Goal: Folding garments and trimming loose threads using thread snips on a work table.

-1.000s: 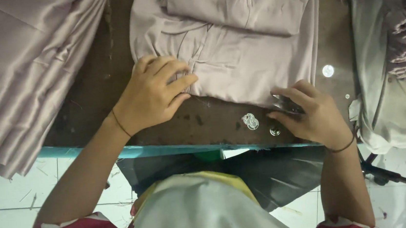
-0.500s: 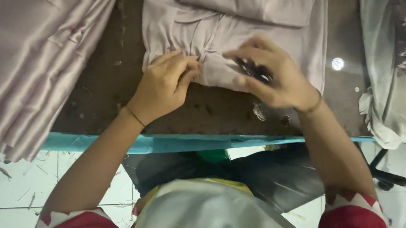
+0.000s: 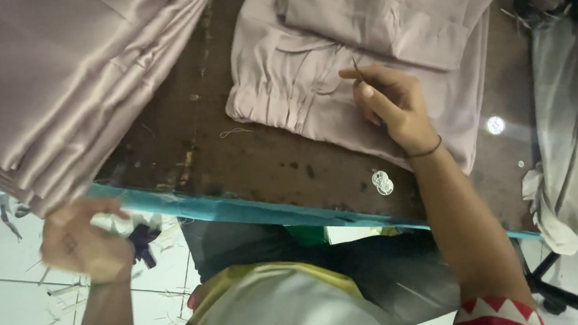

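Two hands are in view, well apart from each other. The right hand (image 3: 392,105) rests on a folded pale mauve garment (image 3: 310,91) lying on the dark wooden counter (image 3: 268,164), and pinches a thin dark tool (image 3: 358,71), a needle-like or blade-like sliver, between thumb and forefinger; the remaining fingers curl loosely beneath. The tool's long axis runs roughly up and away from the person, tilted slightly leftward, its tip touching or just above the cloth beside a gathered, pleated band. The garment lies directly under and ahead of this hand, with its long side running across the counter from left to right and a second folded panel (image 3: 387,14) on top at the far edge. A dark band circles the right wrist.

The left hand (image 3: 83,240) hangs below the turquoise counter edge (image 3: 237,209), off the working surface and blurred; it appears loosely curled, but whether it holds anything cannot be told. It sits just beneath a large stack of folded mauve fabric (image 3: 52,85) that overhangs the counter's left end.

Of the two, the right hand is plainly the nearer to the garment; the left is clear of it.

Small clear round pieces (image 3: 381,183) lie near the counter edge, just beside the right forearm. A loose thread (image 3: 234,132) lies left of the garment. More pale cloth (image 3: 574,158) is heaped at the right.
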